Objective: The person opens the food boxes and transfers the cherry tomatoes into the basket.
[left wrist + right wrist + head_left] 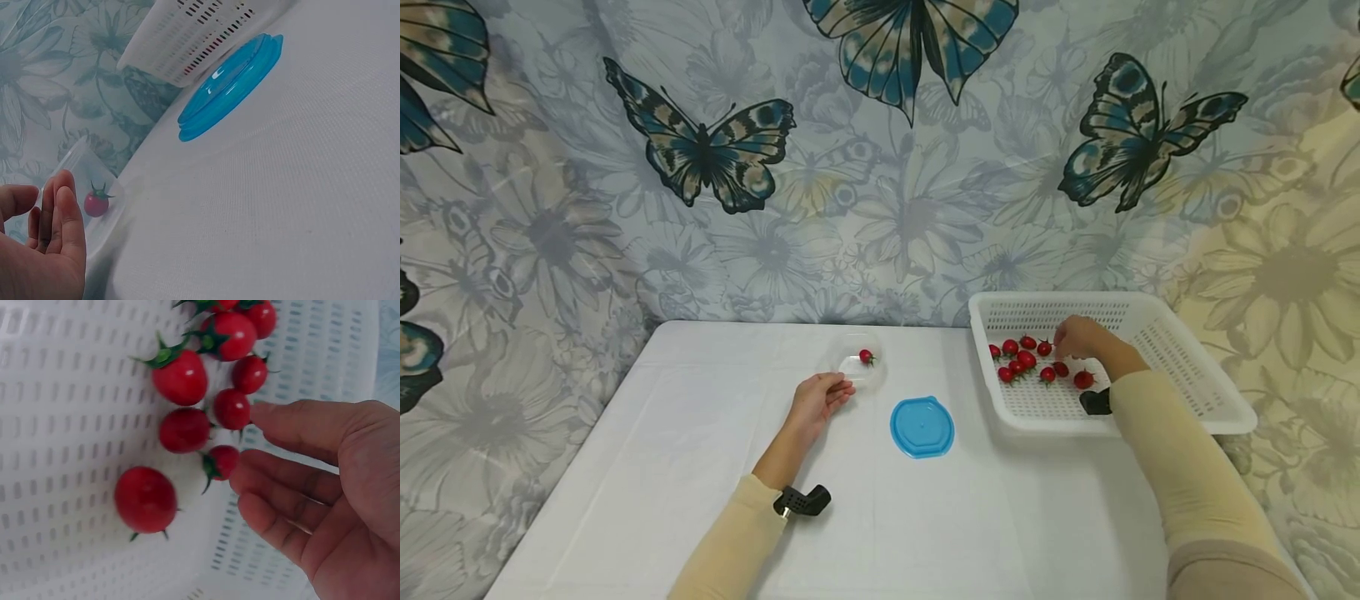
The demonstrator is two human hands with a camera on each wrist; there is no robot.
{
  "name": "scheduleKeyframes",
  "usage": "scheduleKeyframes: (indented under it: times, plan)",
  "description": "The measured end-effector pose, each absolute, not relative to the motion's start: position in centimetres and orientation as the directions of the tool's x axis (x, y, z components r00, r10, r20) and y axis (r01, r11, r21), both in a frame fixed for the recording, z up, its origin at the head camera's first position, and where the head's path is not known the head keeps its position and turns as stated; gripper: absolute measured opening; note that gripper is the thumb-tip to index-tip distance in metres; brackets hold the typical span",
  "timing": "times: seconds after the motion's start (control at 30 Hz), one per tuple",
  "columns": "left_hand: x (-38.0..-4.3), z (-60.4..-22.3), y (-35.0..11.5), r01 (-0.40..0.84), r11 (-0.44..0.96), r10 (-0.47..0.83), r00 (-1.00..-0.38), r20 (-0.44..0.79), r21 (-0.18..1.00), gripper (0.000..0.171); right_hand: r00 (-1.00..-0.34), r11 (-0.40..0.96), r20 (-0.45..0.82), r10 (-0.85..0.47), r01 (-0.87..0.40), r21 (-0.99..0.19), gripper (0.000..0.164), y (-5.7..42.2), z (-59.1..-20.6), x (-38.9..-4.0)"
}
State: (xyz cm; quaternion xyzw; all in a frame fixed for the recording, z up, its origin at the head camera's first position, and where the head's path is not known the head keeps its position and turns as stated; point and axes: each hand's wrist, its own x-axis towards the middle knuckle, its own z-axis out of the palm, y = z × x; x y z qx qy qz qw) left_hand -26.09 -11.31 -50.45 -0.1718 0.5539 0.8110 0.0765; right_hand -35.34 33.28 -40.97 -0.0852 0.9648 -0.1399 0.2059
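My left hand [817, 402] holds the near edge of a small clear plastic container [106, 234], thumb on one side and fingers on the other. One cherry tomato [867, 357] with a green stem lies inside it. Over at the right, my right hand [1081, 338] reaches down into a white perforated basket [1213, 392] among several cherry tomatoes. In the right wrist view its thumb tip is at one tomato [232, 409] and its fingertips are right at another, smaller tomato [222, 462], with a gap between thumb and fingers.
A round blue lid [922, 427] lies flat on the white-covered table [880, 525], between the container and the basket. A larger tomato [145, 500] sits apart from the cluster. Behind the table hangs a butterfly-patterned cloth [917, 208]. Both wrists wear black devices.
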Motion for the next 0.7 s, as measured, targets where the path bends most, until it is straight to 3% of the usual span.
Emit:
scheduleKeyframes:
  times: [0.2, 0.7]
  plan:
    - [-26.1, -50.4, -11.4, -0.314, -0.378, -0.063, -0.93, -0.362, 0.871, 0.013, -0.924, 0.939, -0.279, -0.264, -0.18, -0.292, 0.024, 31.7, -39.5, -35.7]
    - [-26.0, -50.2, -11.4, -0.321, -0.377, -0.059, -0.928, -0.369, 0.869, 0.012, -0.917, 0.917, -0.181, -0.355, -0.304, -0.259, 0.029, 25.4, -35.8, -36.8]
